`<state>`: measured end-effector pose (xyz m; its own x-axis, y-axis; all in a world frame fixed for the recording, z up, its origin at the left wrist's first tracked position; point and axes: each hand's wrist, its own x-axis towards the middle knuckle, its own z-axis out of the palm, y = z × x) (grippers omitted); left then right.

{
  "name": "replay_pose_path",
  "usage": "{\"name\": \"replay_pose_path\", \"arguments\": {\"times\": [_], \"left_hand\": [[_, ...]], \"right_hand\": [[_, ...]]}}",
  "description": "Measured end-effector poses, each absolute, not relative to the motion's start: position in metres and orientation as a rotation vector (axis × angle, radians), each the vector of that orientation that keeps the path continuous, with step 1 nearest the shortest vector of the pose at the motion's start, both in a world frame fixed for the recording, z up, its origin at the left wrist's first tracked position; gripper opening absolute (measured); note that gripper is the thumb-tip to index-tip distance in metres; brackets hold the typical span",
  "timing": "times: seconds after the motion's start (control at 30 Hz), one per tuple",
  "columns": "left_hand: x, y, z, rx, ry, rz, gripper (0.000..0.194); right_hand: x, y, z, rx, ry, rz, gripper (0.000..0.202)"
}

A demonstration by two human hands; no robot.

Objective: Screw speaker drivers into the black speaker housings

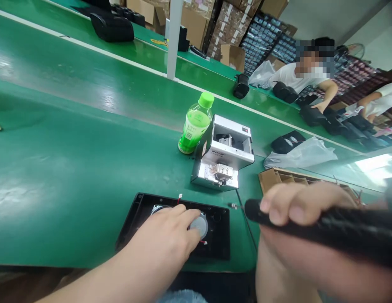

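Observation:
A black rectangular panel lies on the green table near its front edge. Two round speakers sit in it, and the right one shows its grey back. My left hand rests over the panel, thumb and fingers around the edge of that right speaker. Small red wires with white plugs stick out above and below the hand. At the right, my right hand is wrapped round a black electric screwdriver, partly blurred. Its metal tip points left, just beyond the panel's right edge.
A silver machine stands behind the panel, beside a green-capped bottle. A divided cardboard box lies at the right, near a plastic bag. Across the green line, a person handles black cases. A white post rises behind.

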<state>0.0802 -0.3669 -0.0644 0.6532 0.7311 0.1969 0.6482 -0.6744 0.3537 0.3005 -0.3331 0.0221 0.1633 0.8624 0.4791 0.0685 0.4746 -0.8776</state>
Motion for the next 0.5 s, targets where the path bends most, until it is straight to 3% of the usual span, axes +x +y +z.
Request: {"name": "replay_pose_path", "arguments": {"times": [0.07, 0.17, 0.37, 0.5], "left_hand": [[0.079, -0.373, -0.066, 2.664, 1.095, 0.599, 0.012], [0.08, -0.382, -0.067, 2.659, 1.137, 0.716, 0.008], [0.084, -0.393, -0.077, 2.843, 1.179, 0.912, 0.031], [0.084, -0.399, -0.085, 2.853, 1.21, 0.949, 0.035]], "right_hand": [[0.294, -0.298, 0.03, -0.776, -1.236, 0.588, 0.045], [0.277, -0.26, 0.026, -0.652, -1.208, 0.566, 0.058], [0.271, -0.25, 0.013, -0.687, -1.226, 0.681, 0.068], [0.281, -0.259, 0.022, -0.765, -1.265, 0.689, 0.077]]}}
